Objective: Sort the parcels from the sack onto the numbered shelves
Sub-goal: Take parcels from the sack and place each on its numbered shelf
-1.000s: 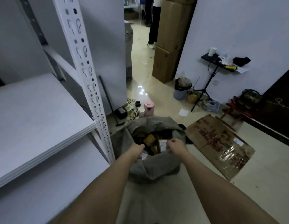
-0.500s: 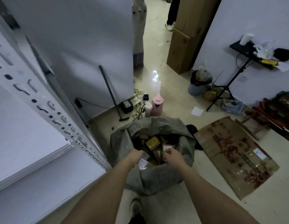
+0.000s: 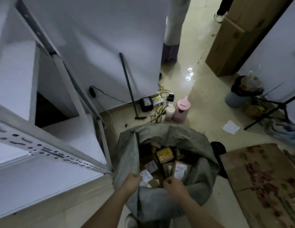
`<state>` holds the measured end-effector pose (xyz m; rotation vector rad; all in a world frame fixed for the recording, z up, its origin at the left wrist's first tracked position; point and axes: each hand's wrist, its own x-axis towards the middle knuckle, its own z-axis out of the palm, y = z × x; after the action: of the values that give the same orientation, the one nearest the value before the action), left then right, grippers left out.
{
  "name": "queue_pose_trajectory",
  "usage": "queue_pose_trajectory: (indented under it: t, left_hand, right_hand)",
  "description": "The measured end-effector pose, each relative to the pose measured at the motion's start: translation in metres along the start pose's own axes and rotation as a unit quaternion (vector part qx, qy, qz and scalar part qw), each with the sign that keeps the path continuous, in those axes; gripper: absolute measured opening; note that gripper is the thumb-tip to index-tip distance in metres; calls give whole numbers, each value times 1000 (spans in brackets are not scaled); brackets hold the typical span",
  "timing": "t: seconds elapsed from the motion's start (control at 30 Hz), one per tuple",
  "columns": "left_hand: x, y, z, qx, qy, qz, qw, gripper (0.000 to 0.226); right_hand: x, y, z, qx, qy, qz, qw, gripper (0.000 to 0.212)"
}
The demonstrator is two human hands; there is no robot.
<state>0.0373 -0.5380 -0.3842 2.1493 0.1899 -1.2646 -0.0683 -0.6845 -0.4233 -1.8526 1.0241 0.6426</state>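
Grey sack (image 3: 160, 199) open on the floor beside the white shelves (image 3: 49, 175), brown parcels (image 3: 165, 155) inside, left hand (image 3: 132, 180) gripping the rim, right hand (image 3: 174, 185) curled at the opening, can't tell if it's holding anything

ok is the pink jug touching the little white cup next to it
Touching: the head view shows the pink jug pressed against the white cup with no floor visible between them.

Pink jug (image 3: 182, 110); flattened cardboard (image 3: 265, 181)
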Motion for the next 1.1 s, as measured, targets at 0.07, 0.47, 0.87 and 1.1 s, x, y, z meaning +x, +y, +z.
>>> queue_pose_trajectory:
  t: [0.07, 0.47, 0.87, 1.1]
  left_hand:
    - [25, -8, 19, 41, 1, 19, 999, 31]
    - [201, -77, 105, 470, -18, 145, 871, 47]
    - [259, -123, 57, 614, 81, -66, 783, 103]
    - [265, -123, 59, 590, -30, -138, 795, 116]
  right_hand:
    - [30, 12, 8, -17, -7, 8, 1000, 20]
    - [209, 80, 91, -97, -57, 38, 993, 33]
    - [279, 86, 136, -94, -157, 57, 982, 64]
    - [290, 91, 145, -55, -213, 98, 970, 55]
